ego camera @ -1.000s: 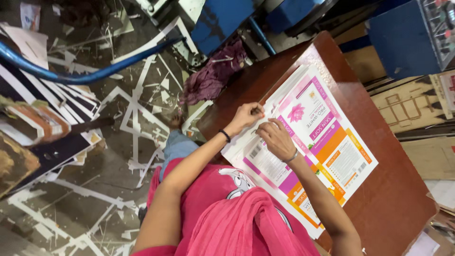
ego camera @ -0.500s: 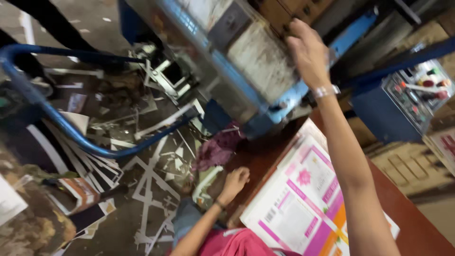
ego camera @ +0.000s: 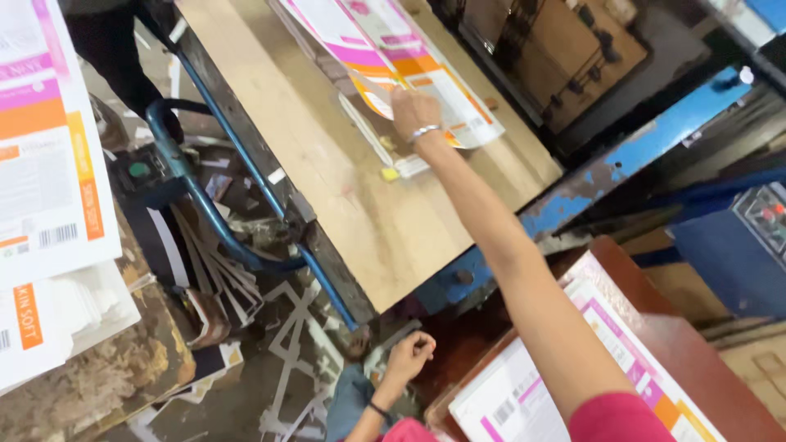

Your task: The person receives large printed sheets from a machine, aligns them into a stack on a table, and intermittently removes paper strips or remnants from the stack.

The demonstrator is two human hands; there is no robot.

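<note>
Head view | right hand (ego camera: 415,109) outstretched, grip pinching printed sheet (ego camera: 385,51) at bench's (ego camera: 352,196) far edge | sheet's long axis runs away from grip | left hand (ego camera: 412,354) fisted, empty, well apart

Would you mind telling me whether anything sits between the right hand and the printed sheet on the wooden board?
Nothing visible does: the right hand already rests on the printed sheet lying on the wooden board, with no gap between them.
</note>
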